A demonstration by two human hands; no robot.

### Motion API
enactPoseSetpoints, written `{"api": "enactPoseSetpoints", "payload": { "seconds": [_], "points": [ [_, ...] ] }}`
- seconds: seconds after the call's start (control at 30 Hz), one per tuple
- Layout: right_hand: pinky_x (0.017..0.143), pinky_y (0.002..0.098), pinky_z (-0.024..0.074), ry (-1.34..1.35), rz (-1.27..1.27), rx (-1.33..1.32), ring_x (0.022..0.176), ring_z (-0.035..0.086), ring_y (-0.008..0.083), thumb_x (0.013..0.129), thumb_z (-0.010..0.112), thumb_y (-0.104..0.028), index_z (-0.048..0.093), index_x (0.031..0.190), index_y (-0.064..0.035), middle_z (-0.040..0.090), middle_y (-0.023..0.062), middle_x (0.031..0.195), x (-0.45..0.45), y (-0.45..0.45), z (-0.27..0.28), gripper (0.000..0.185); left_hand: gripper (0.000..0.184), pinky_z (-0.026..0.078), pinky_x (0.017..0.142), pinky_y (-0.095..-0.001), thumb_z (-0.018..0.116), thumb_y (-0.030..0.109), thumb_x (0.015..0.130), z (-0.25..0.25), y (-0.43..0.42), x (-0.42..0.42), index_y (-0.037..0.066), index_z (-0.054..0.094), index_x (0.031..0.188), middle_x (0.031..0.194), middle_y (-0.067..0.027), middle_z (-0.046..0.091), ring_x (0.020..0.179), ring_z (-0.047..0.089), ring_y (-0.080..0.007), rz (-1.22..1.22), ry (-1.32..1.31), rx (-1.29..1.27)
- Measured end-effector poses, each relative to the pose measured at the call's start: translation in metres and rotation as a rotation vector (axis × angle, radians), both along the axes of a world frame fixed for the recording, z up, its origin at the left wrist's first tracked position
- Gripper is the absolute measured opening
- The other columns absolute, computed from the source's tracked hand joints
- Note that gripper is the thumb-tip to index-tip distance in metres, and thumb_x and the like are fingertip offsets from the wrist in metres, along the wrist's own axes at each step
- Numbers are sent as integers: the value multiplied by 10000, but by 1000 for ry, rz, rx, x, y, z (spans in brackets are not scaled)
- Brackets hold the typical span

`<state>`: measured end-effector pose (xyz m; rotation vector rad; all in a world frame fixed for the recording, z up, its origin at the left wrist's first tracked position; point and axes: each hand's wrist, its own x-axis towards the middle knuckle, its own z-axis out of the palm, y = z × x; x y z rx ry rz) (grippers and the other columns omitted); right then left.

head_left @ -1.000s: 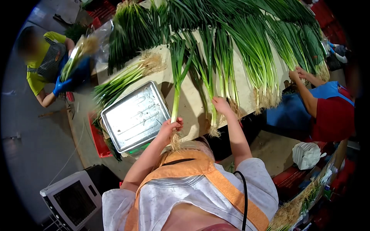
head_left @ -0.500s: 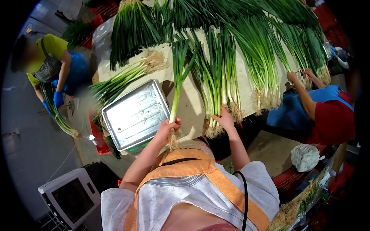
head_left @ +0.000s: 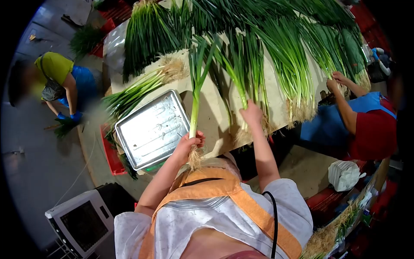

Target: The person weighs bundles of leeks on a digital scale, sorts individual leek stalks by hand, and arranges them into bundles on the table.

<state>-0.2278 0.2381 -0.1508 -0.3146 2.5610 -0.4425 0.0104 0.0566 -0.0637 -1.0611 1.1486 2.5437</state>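
Note:
My left hand (head_left: 187, 146) is closed round the lower white stalks of a few green onions (head_left: 196, 103). Their leaves point away from me, and the roots hang below my fist. To the right, my right hand (head_left: 252, 114) grips more green onions (head_left: 235, 77) low on their stalks, with roots showing under it. Just left of my left hand lies a shallow metal tray (head_left: 140, 134) with scraps of leaf in it. Right beside my right hand are further green onions (head_left: 258, 82) lying on the table (head_left: 211, 125).
Large piles of green onions (head_left: 289, 73) cover the table's far side. A bunch (head_left: 142, 86) lies sideways behind the tray. At right, a co-worker in a blue apron (head_left: 358, 112) handles green onions; another person (head_left: 62, 82) bends at left. A monitor-like device (head_left: 82, 222) stands lower left.
My right hand has moved up and away from me, lifting green onions whose leaves shifted. My left hand stays nearly still. The person at left has bent lower with their bunch.

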Motion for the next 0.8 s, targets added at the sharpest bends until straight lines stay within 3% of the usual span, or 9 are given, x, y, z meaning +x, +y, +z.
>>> {"api": "enactPoseSetpoints", "payload": {
  "seconds": [0.03,0.13,0.17,0.3,0.4,0.5,0.63,0.73,0.8],
  "points": [
    [721,400,503,31,11,8,794,613,259,737,701,-301,513,1190,-61,610,124,897,-10,3,3,546,200,456,730,-278,557,22,774,-1,2,-1,68,553,968,904,-50,569,802,561,-155,-4,6,-1],
    [807,411,482,364,95,113,1015,545,284,710,727,-296,476,1239,-95,519,168,1147,-21,14,-33,619,197,457,727,-279,562,30,787,-8,7,-5,69,547,980,906,-54,567,807,563,-156,-7,12,8],
    [864,410,461,338,62,195,1143,449,315,697,739,-290,376,1323,-71,399,190,1281,-19,17,-36,756,199,458,725,-278,565,29,789,-12,7,-8,67,545,983,903,-57,567,807,564,-157,0,3,20],
    [864,423,462,256,91,186,1120,459,354,696,746,-246,162,1414,3,402,216,1257,-7,8,-54,958,214,457,716,-273,574,21,789,-12,9,-12,57,543,998,908,-69,569,810,567,-158,-16,-43,4],
    [823,406,482,207,56,196,1040,526,357,699,735,-221,159,1425,-16,466,219,1203,-1,0,-52,948,230,455,714,-268,584,22,786,-13,12,-9,46,546,1011,919,-77,573,811,566,-155,-28,-23,-23],
    [764,386,501,9,-77,20,932,590,327,698,708,-129,245,1392,-12,545,200,1110,-10,0,-46,843,254,456,720,-267,594,35,789,-13,15,-11,37,547,1038,936,-77,577,813,566,-151,-53,28,-65],
    [758,368,521,-387,-346,-776,893,602,254,658,636,28,407,1267,8,584,154,1030,1,8,-8,650,276,451,712,-256,597,43,800,3,18,-11,30,544,1071,937,-60,583,810,555,-124,-66,108,-111],
    [799,374,527,-583,-443,-954,910,602,251,663,620,42,412,1258,10,589,151,1026,39,10,40,631,280,463,743,-264,585,32,800,-7,20,-12,25,546,1077,958,-68,588,851,568,-129,-173,155,-183],
    [808,374,531,-747,-524,-987,907,606,252,673,614,51,418,1247,12,589,155,1026,63,4,45,609,299,453,725,-250,550,108,851,-8,29,-21,22,509,1134,942,-71,588,834,555,-115,-311,63,-274]
  ]
}}
